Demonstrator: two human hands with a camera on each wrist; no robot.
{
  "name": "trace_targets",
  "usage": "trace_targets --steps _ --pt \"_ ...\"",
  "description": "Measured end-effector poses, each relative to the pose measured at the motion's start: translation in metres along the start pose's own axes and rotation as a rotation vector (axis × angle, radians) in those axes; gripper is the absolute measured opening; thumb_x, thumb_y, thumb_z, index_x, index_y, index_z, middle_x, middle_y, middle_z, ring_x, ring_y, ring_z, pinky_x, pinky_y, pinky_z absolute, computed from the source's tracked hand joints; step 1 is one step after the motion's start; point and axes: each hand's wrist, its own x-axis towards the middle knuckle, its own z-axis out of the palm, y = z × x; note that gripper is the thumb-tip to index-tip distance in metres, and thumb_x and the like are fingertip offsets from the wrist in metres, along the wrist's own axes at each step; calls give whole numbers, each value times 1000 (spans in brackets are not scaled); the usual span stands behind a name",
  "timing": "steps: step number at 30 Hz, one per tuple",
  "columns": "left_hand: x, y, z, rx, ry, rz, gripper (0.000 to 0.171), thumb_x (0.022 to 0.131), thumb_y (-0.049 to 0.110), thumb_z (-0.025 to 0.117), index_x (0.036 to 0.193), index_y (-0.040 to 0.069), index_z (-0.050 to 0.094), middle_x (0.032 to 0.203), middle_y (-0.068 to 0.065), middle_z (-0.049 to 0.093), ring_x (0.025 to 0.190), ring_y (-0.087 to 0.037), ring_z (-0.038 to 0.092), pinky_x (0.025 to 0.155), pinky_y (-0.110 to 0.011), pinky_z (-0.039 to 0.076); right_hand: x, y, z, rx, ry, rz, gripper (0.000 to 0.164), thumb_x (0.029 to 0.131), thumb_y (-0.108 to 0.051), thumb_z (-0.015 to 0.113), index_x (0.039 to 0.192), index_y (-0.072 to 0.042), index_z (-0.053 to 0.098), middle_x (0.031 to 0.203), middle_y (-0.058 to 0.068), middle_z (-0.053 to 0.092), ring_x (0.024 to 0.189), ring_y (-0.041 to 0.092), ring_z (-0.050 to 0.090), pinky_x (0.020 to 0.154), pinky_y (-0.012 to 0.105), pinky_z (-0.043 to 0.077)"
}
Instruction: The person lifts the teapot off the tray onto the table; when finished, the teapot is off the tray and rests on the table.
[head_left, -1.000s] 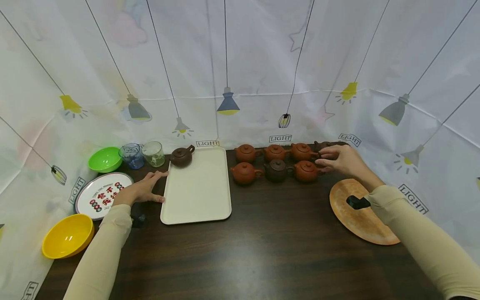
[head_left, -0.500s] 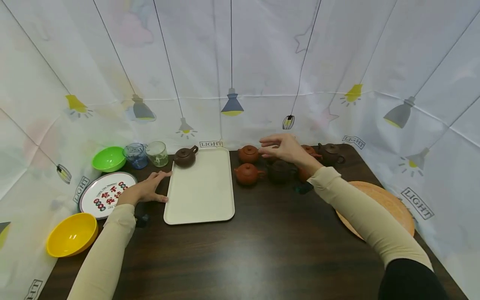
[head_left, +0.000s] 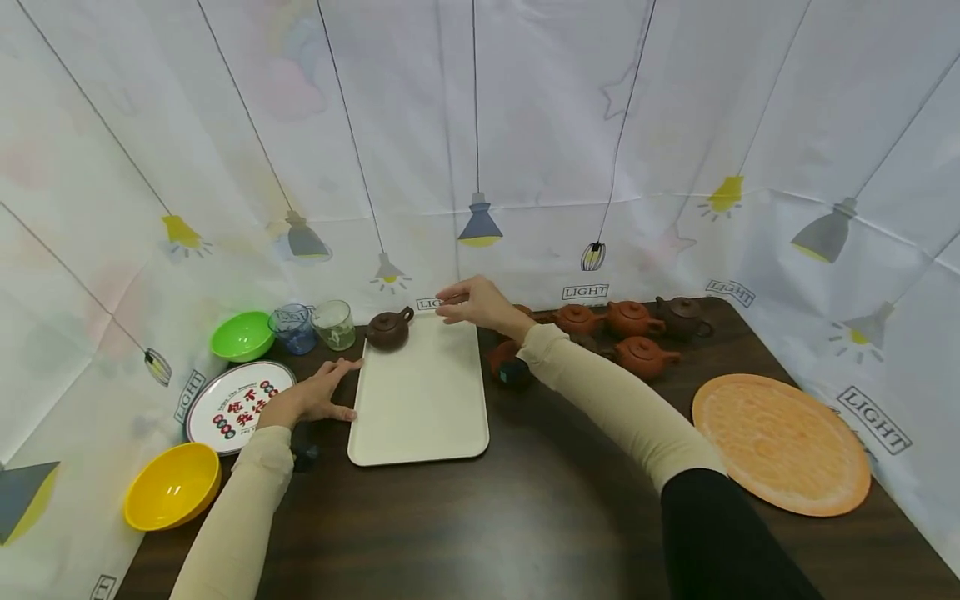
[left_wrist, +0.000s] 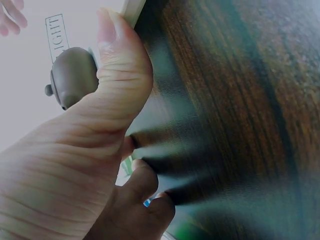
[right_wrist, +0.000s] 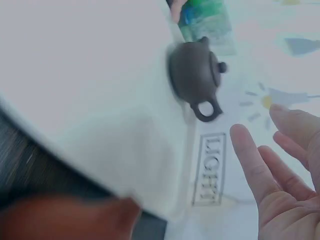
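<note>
A cream tray lies on the dark wooden table, with a dark brown teapot upright in its far left corner. My left hand touches the tray's left edge; in the left wrist view its thumb lies along the rim. Over the tray's far right corner hovers my right hand, holding nothing. Its fingers are extended in the right wrist view, apart from the dark teapot and its handle. My right forearm partly hides the row of teapots behind it.
Right of the tray stand several teapots, including a reddish one and a dark one. An orange round board lies at right. At left are glasses, a green bowl, a plate and a yellow bowl.
My right hand has swept left from the far right teapots to above the tray, uncovering the dark teapot and the round board. The left hand stays at the tray's edge. The view has shifted slightly.
</note>
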Motion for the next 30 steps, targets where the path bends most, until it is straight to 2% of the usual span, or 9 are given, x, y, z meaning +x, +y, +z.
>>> trace_targets --steps 4,9,15,17,20,23,26,30 --pt "3 4 4 -11 -7 -2 110 93 46 83 173 16 14 172 -37 6 156 -65 22 120 -77 31 19 5 18 8 6 35 43 101 -9 74 140 9 66 136 27 72 112 41 78 100 50 61" --pt "3 10 5 -1 -5 -7 108 94 45 82 173 15 14 172 -36 7 157 -63 23 121 -76 31 37 14 32 3 44 83 42 101 -2 72 140 8 65 137 28 70 112 42 77 96 46 64" --pt "1 12 1 14 3 -23 109 93 46 83 173 16 15 172 -36 8 154 -65 26 119 -77 33 53 16 46 -18 51 140 44 103 -4 69 146 3 63 142 27 67 111 39 78 97 45 63" --pt "2 11 1 16 6 -26 109 94 45 82 173 17 14 173 -35 8 155 -64 26 120 -76 33 57 14 51 -17 48 138 44 104 -4 69 147 1 63 142 26 68 114 39 77 99 44 63" --pt "2 8 1 16 7 -25 108 94 45 81 173 17 13 174 -33 5 156 -63 24 121 -75 31 65 14 59 -76 43 134 39 104 -5 68 143 -3 68 142 21 70 116 31 76 96 32 62" --pt "1 6 1 19 7 -14 109 93 47 81 173 17 14 173 -35 5 156 -64 23 120 -76 32 71 18 67 -159 48 134 34 104 -4 66 137 -7 73 143 14 71 117 23 69 90 24 53" --pt "-1 6 -1 18 3 -26 109 93 48 82 173 17 14 173 -35 5 156 -65 23 119 -76 33 75 21 74 -198 73 126 31 104 -2 65 132 -9 77 142 10 72 120 19 64 89 24 49" --pt "-5 5 -2 15 -3 -42 108 94 46 81 173 18 14 174 -33 4 157 -63 21 121 -75 33 77 24 82 -192 105 109 28 102 1 67 127 -6 79 133 12 77 120 23 72 93 28 58"
